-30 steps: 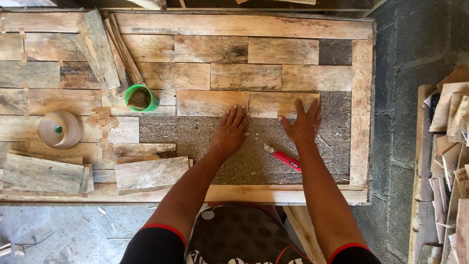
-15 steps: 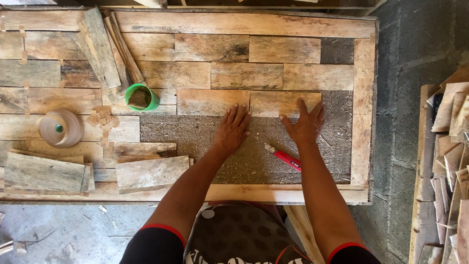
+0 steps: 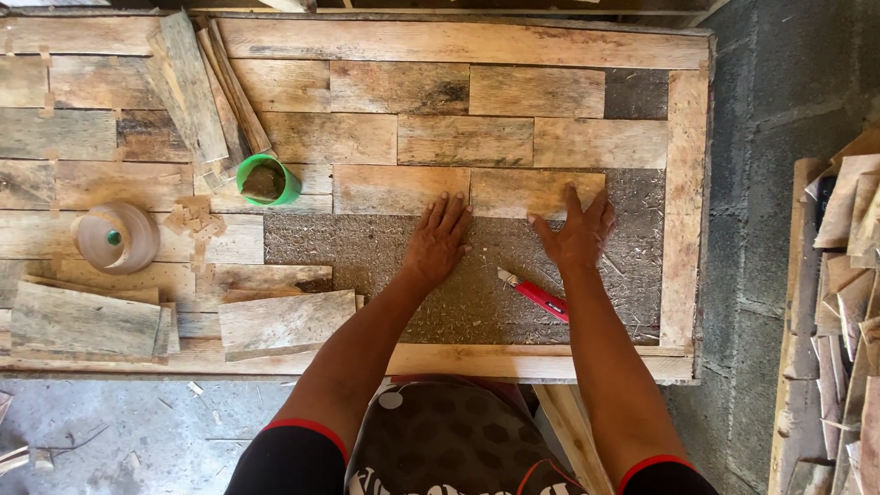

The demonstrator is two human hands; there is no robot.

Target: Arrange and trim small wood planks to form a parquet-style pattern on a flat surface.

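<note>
A large wooden panel [image 3: 683,257] lies flat, partly covered with rows of rough wooden slats glued onto a grey-brown chipboard base. My left hand [image 3: 438,240] rests flat, fingers spread, on the bare chipboard just below a slat [image 3: 399,189]. My right hand [image 3: 576,229] also lies flat with fingers apart, its fingertips touching the lower edge of the neighbouring short slat [image 3: 536,192]. Neither hand holds anything. A red utility knife [image 3: 533,295] lies on the chipboard between my forearms.
A green cup [image 3: 268,180] of glue stands left of the slats. Loose boards [image 3: 197,87] lean over the panel's upper left; more cut pieces [image 3: 284,323] lie at the lower left beside a round tan lid [image 3: 115,238]. Stacked wood scraps [image 3: 848,275] stand at the right against the block wall.
Both hands have stayed flat on the panel in nearly the same place. The view has shifted very slightly; nothing was picked up or moved.
</note>
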